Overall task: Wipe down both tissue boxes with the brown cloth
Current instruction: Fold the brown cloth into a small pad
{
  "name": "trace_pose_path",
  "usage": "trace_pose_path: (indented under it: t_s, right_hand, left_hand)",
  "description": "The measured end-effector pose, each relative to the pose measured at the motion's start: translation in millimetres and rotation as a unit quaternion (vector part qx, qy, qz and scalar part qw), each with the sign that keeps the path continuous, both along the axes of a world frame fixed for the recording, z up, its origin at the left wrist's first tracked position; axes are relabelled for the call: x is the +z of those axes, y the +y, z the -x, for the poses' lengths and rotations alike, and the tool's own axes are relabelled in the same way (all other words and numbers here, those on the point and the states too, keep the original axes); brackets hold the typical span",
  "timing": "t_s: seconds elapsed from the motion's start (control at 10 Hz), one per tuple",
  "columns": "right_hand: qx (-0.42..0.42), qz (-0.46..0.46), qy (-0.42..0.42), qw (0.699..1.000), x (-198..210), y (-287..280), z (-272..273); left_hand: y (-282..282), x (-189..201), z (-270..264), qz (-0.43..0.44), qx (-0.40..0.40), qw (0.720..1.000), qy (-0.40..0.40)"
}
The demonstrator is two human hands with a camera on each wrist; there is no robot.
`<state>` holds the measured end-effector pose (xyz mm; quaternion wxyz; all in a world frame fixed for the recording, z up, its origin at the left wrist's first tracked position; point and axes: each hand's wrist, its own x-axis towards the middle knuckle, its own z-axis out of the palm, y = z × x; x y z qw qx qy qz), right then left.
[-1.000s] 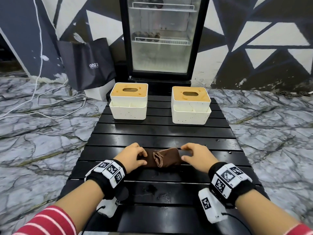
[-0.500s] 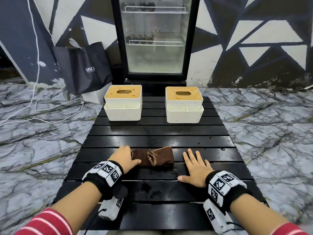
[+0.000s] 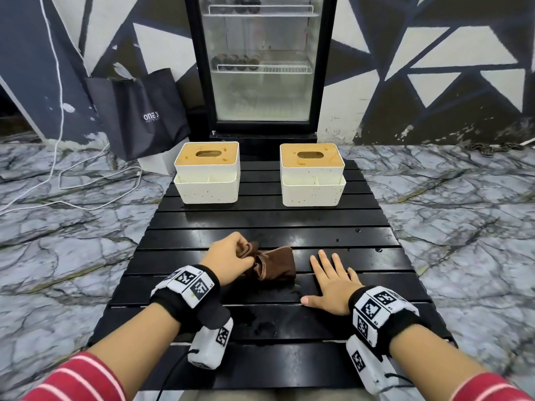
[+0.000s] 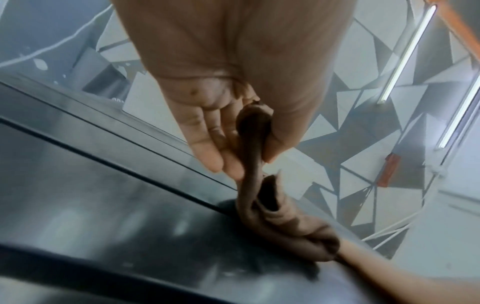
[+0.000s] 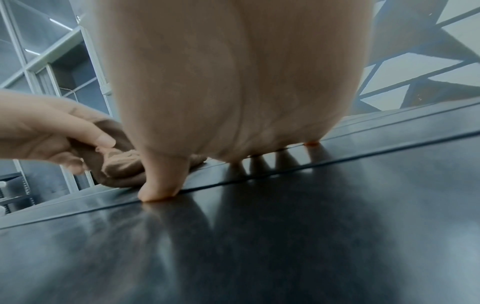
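Observation:
Two white tissue boxes with tan slotted lids stand at the far end of the black slatted table (image 3: 289, 221): the left box (image 3: 207, 172) and the right box (image 3: 312, 175). The brown cloth (image 3: 275, 264) lies bunched near the table's middle. My left hand (image 3: 231, 257) pinches the cloth's left end between thumb and fingers and lifts it a little (image 4: 254, 131), while the rest of the cloth (image 4: 285, 224) still rests on the table. My right hand (image 3: 333, 282) lies flat on the table just right of the cloth, fingers spread and holding nothing (image 5: 161, 185).
A glass-door fridge (image 3: 260, 65) stands behind the table. A dark shopping bag (image 3: 139, 114) leans at the back left, with white cables (image 3: 95, 180) across the marble floor. Wet spots (image 3: 263, 328) mark the table's near slats.
My right hand left the cloth and now lies flat on the table to its right. My left hand closed on the cloth's left end and raised it slightly.

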<state>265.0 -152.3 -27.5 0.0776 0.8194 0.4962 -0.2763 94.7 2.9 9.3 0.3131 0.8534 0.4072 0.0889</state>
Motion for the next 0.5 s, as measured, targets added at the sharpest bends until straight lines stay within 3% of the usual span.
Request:
trace_pose_path:
  t_s: [0.3, 0.4, 0.5]
  right_hand:
    - [0.0, 0.001, -0.001, 1.0, 0.8, -0.4, 0.1]
    - [-0.001, -0.001, -0.002, 1.0, -0.1, -0.4, -0.2]
    - [-0.001, -0.003, -0.002, 1.0, -1.2, -0.6, -1.0]
  left_hand:
    - [-34.2, -4.6, -37.9, 0.053, -0.052, 0.995, -0.06]
    - [-38.4, -5.6, -41.2, 0.051, -0.062, 0.996, -0.046]
    - [-41.6, -2.6, -38.8, 0.022, -0.121, 0.992, -0.001]
